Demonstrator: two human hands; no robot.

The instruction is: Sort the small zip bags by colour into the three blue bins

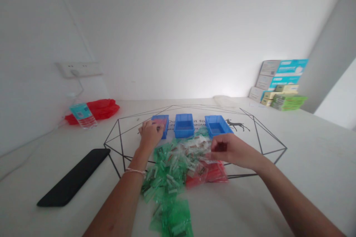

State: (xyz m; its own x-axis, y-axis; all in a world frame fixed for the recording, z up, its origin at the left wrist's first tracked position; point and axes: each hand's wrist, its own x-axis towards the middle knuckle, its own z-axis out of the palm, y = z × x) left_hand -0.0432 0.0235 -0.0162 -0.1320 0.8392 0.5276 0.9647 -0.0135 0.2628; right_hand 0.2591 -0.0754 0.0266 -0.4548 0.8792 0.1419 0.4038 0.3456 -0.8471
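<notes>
My right fingers point(217, 155) curl, slightly parted, right of centre; my left fingers point(147, 127) bend loosely over the left blue bin point(167, 127). I can't tell whether either grips anything. Clear packets point(196, 145) lie just left of my right fingers, red packets point(215, 173) below; green packets point(178, 213) stretch lengthwise to the bottom edge.

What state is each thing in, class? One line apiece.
Left hand: fingers bent
Right hand: fingers bent
Left blue bin: lidless, red contents
Middle blue bin: lidless
Right blue bin: lidless
Green packets: heaped
Clear packets: heaped
Red packets: overlapping
Red plastic bag: crumpled
Plug: plugged in
Cardboard boxes: stacked
Black pad: flat
</notes>
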